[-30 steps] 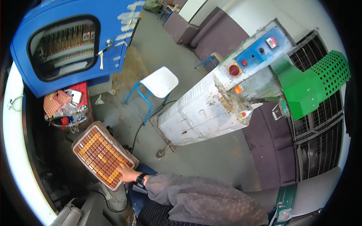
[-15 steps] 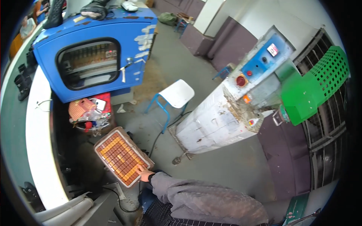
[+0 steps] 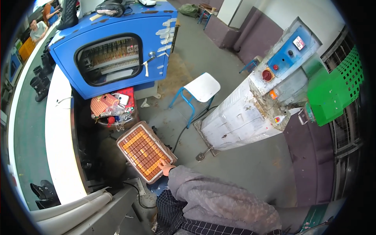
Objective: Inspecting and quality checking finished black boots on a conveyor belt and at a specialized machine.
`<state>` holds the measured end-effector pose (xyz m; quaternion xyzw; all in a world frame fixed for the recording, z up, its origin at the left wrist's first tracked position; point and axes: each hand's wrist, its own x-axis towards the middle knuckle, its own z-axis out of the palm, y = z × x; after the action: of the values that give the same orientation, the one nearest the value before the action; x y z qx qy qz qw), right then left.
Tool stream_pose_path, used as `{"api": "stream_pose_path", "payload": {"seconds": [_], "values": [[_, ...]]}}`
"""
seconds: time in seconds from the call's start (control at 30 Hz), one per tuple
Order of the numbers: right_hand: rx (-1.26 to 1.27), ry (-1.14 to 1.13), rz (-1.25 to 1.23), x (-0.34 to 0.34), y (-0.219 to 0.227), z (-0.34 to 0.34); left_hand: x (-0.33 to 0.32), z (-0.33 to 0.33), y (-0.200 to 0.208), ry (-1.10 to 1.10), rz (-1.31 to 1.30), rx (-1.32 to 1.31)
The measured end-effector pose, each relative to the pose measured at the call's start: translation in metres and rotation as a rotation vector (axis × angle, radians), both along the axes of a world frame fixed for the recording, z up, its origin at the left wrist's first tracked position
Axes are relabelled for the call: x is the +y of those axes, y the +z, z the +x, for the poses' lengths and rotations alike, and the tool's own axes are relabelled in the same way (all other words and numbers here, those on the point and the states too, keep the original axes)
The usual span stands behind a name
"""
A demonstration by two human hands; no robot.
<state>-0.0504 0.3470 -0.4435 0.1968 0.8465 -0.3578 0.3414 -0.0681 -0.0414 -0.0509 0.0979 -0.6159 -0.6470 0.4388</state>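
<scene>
My right hand reaches in from below in a loose grey sleeve. Its fingers lie stretched out over the near right edge of a brown and orange tiled seat mat. The mat has a pale woven border and covers a stool-high seat, whose base is mostly hidden. Whether the thumb hooks under the rim cannot be made out. Dark checked cloth hangs over my lap just below that hand. My left hand is out of sight.
A white-topped stool and a tall grey machine with a green guard stand to the right. Beyond the mat are a cluttered box and a blue cabinet. Black boots line a green conveyor; people sit far left.
The whole view has shifted, so the scene sits further right and higher. My right hand stays on the mat's edge, and the mat keeps its place among the things around it.
</scene>
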Motion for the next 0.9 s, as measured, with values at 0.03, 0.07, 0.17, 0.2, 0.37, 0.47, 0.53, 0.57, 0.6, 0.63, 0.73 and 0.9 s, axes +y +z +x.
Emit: {"api": "stream_pose_path", "payload": {"seconds": [0.03,0.07,0.17,0.2,0.37,0.47,0.53,0.57,0.6,0.63,0.73,0.9], "values": [[0.013,0.026,-0.009,-0.008,0.003,0.001,-0.024,0.008,-0.010,0.026,-0.009,0.013],[0.034,0.016,0.030,-0.007,0.003,0.006,-0.048,0.010,-0.028,0.227,-0.473,-0.075],[0.100,0.043,0.080,0.001,-0.008,0.012,0.003,0.006,-0.003,0.630,-1.047,-0.391],[0.102,0.055,0.070,0.002,-0.010,0.014,0.013,0.002,0.006,0.398,-0.690,-0.300],[0.077,0.097,0.032,-0.001,-0.013,0.009,-0.037,-0.023,-0.034,-0.146,-0.600,0.672],[0.003,0.082,0.016,0.005,-0.012,0.007,-0.015,-0.019,-0.017,-0.033,-0.547,0.410],[-0.022,0.033,0.005,0.007,-0.013,0.006,0.001,-0.013,0.000,0.035,-0.503,0.226],[-0.014,0.045,0.008,0.007,-0.008,0.002,0.009,-0.010,0.007,0.070,-0.478,0.137],[-0.068,0.055,0.072,0.006,0.000,-0.004,0.013,-0.009,0.013,0.107,-0.452,0.049],[-0.120,0.063,0.138,0.005,0.009,-0.010,0.014,-0.007,0.015,0.143,-0.421,-0.037],[-0.182,-0.003,0.176,0.004,0.019,-0.019,-0.019,-0.053,0.007,-0.010,-0.641,0.447],[-0.068,0.921,0.310,0.008,0.002,-0.019,0.002,-0.005,0.027,0.147,-0.638,-0.180]]}}
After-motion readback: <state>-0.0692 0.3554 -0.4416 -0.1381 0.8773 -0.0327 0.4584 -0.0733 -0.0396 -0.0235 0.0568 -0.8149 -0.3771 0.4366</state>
